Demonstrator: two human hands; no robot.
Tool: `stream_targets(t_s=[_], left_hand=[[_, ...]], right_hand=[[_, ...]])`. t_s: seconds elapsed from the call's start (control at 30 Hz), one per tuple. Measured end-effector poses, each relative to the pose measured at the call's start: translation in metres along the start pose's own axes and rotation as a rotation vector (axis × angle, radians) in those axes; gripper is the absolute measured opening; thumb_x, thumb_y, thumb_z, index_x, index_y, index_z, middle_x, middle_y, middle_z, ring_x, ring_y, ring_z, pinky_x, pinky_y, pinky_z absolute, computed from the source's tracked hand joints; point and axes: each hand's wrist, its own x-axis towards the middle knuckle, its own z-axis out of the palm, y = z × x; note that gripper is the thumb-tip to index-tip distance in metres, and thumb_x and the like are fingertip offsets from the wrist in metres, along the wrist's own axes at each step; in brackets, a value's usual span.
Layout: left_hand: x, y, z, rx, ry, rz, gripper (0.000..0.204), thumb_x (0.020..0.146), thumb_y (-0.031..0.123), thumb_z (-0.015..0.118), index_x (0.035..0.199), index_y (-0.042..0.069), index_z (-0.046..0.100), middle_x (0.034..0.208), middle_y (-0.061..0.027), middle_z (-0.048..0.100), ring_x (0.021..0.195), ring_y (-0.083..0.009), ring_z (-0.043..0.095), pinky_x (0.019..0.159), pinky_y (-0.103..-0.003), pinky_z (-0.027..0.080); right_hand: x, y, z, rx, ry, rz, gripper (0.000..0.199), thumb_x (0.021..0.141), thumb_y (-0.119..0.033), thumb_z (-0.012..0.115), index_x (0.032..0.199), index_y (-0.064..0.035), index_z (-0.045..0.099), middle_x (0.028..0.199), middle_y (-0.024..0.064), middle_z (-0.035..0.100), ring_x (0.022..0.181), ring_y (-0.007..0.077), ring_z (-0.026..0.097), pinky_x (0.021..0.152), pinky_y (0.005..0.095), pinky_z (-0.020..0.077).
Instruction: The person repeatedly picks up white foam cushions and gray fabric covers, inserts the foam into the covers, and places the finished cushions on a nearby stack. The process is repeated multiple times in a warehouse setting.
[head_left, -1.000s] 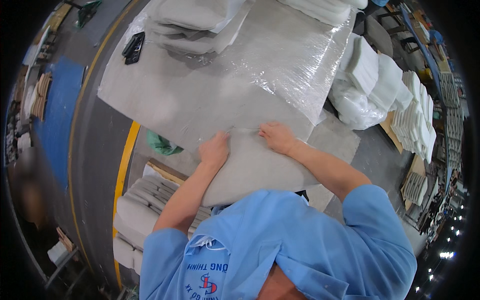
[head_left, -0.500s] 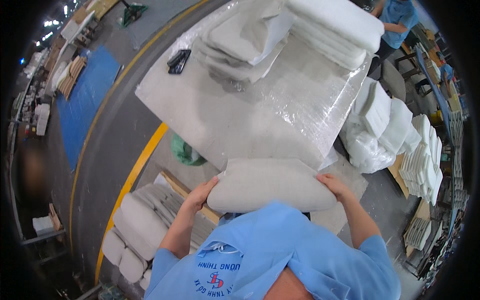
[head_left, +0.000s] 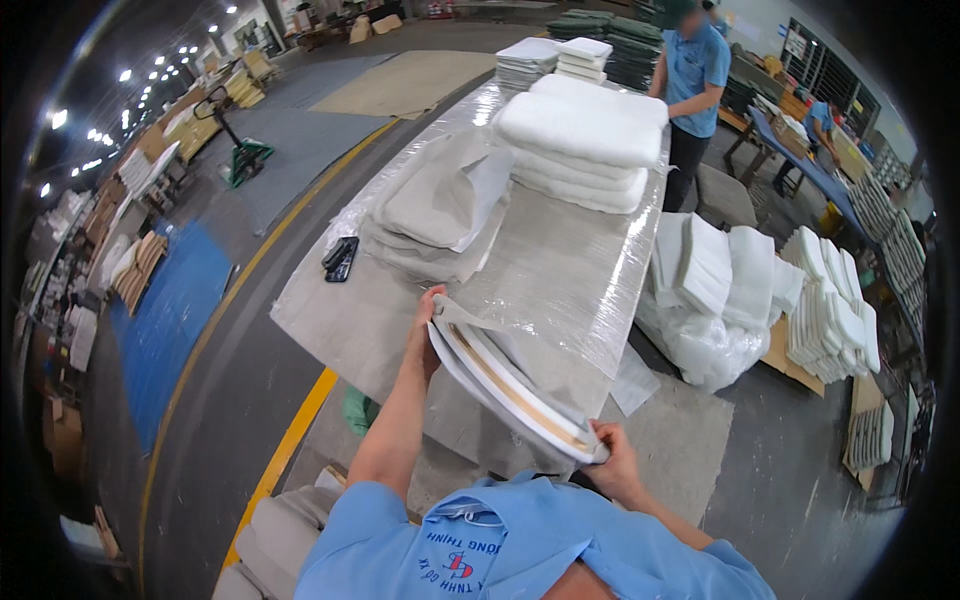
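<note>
The curved pad point(head_left: 503, 382) is in front of the person's blue shirt point(head_left: 545, 530), at the near edge of the big grey surface point(head_left: 575, 265). I cannot tell if it touches that edge. It tips on its side, so its layers show: a tan strip point(head_left: 532, 405) in the middle, soft white stuff, and grey cloth on the outside. The fingers of the left hand point(head_left: 424, 325) grip its far left end, and the fingers of the right hand point(head_left: 615, 465) grip its near right end.

The tan strip looks like thin wood, so the middle is likely stiff and keeps its bend. The outside is likely soft and squashy, and the whole pad looks light enough for two hands. The cloth does not look slippery, but its loose edge could fold or slide. The two ends look like the best places to hold, pinching cloth and board together. A pile of grey cloth pieces point(head_left: 430, 220) and some white pads point(head_left: 580, 130) sit farther back
</note>
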Motion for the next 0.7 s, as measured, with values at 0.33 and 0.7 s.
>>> stream_targets(t_s=[0.33, 0.7], left_hand=[[0.028, -0.011, 0.031, 0.169, -0.283, -0.073, 0.054, 0.099, 0.023, 0.059, 0.152, 0.016, 0.048, 0.137, -0.0082, 0.056, 0.119, -0.0237, 0.059, 0.102, -0.039, 0.052], [0.050, -0.003, 0.041, 0.727, -0.156, 0.243, 0.035, 0.102, 0.010, 0.057, 0.136, 0.006, 0.064, 0.107, -0.0053, 0.070, 0.096, -0.0143, 0.064, 0.084, -0.028, 0.052]], right_hand=[[0.001, -0.027, -0.011, -0.068, 0.074, 0.149, 0.082, 0.075, -0.002, 0.084, 0.147, -0.0049, 0.045, 0.136, 0.0166, 0.064, 0.130, 0.0270, 0.061, 0.112, 0.0393, 0.0455], [0.003, -0.018, -0.009, 0.005, 0.231, 0.130, 0.080, 0.079, -0.009, 0.086, 0.146, -0.0037, 0.043, 0.138, 0.0192, 0.061, 0.129, 0.0310, 0.060, 0.109, 0.0408, 0.0474]])
